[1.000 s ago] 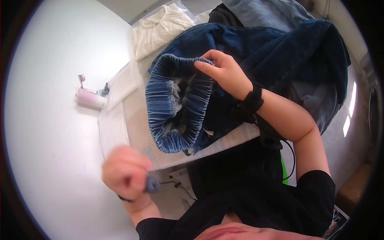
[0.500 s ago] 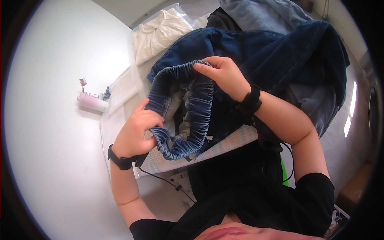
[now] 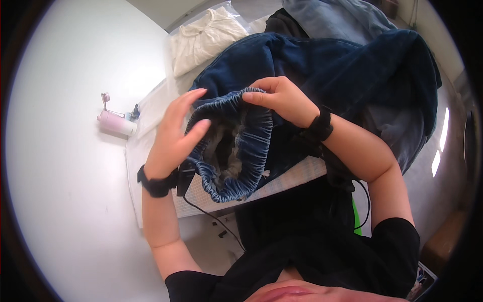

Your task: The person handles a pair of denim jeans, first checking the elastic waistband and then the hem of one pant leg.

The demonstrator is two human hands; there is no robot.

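Observation:
A dark blue denim garment (image 3: 322, 65) with a gathered elastic waistband (image 3: 246, 161) lies over the white gridded table (image 3: 297, 176). My right hand (image 3: 279, 98) pinches the top of the waistband between thumb and fingers. My left hand (image 3: 176, 133) lies flat against the waistband's left side, fingers spread and extended. The waistband opening faces me, showing a pale lining inside. Both wrists wear black bands.
A pink bottle (image 3: 116, 123) lies on the table's left end. A cream garment (image 3: 204, 38) sits at the back, and a lighter blue denim piece (image 3: 337, 17) lies behind the dark one. A black cable (image 3: 211, 216) hangs below the table edge.
My left hand has risen from below the table edge to the waistband, first gripping its lower left, now spread flat higher up. The waistband opening has turned and widened toward me.

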